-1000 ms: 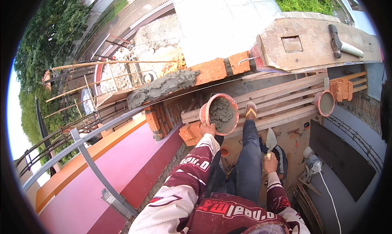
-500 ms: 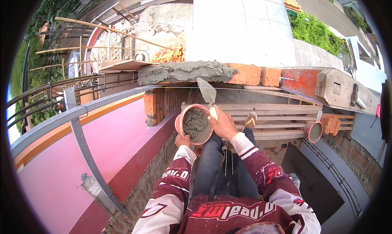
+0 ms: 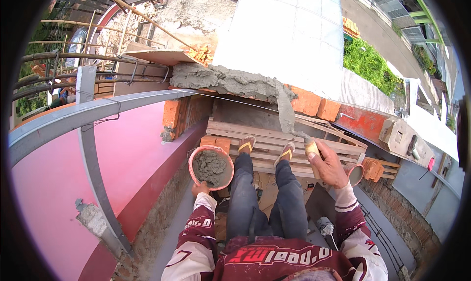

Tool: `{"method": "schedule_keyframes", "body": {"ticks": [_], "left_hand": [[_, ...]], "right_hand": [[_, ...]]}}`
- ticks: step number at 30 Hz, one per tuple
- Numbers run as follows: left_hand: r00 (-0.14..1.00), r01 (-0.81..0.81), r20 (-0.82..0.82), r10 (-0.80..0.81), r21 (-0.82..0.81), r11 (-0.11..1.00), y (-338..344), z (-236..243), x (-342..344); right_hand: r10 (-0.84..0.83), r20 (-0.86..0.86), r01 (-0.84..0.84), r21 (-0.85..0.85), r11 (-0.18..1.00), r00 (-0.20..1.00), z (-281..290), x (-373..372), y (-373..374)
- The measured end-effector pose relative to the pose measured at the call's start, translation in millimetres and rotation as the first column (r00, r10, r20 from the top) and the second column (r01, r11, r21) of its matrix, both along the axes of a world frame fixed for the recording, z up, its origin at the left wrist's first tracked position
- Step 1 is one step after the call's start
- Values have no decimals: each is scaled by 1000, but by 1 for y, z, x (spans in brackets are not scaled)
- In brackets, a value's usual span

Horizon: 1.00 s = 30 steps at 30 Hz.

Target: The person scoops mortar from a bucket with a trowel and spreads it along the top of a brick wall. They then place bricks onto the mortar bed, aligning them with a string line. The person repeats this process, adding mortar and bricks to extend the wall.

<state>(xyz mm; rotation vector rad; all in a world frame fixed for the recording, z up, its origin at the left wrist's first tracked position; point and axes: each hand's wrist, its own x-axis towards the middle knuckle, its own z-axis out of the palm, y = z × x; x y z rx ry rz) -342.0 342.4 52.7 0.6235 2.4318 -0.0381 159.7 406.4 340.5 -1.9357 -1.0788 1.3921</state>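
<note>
My left hand (image 3: 200, 189) grips the near rim of an orange bucket (image 3: 228, 175), tilted towards me. Grey wet mortar (image 3: 210, 167) fills much of it. Further right, my right hand (image 3: 329, 164) is closed round the wooden handle of a trowel (image 3: 286, 113). Its mortar-smeared blade reaches away from me, and the tip meets the right end of a thick mortar bed (image 3: 230, 82) on top of the brick wall. Bare orange bricks (image 3: 305, 100) continue the course just right of that bed. A thin string line runs along the wall's near side.
My sandalled feet stand on wooden slats (image 3: 274, 148) below the wall. A second bucket (image 3: 354, 172) sits by stacked bricks (image 3: 373, 170) at right. A grey metal frame (image 3: 93, 109) crosses the left side; a hammer (image 3: 414, 146) lies on a ledge at far right.
The trowel has moved from above the bucket to the right, its blade now at the mortar bed's end. The bucket has shifted left and nearer to me. My view has turned slightly.
</note>
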Motion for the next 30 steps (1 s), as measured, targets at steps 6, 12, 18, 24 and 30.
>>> {"method": "schedule_keyframes", "body": {"ticks": [6, 12, 18, 24, 30], "left_hand": [[970, -228, 105, 219, 93, 969, -15, 8, 0], [927, -318, 241, 289, 90, 944, -36, -12, -14], [910, -355, 278, 307, 142, 924, -40, -11, -14], [946, -286, 187, 264, 100, 953, -30, -1, -14], [957, -242, 192, 215, 131, 961, -33, -1, -30]], "right_hand": [[19, -198, -72, -263, 962, 980, -22, -27, -5], [-419, -72, 364, -379, 851, 905, -102, -85, -14], [-669, -100, 646, -190, 739, 736, -163, -75, 18], [-532, -86, 499, -248, 830, 842, -183, -123, 54], [-342, 54, 346, -130, 929, 938, -198, -165, 75]]}}
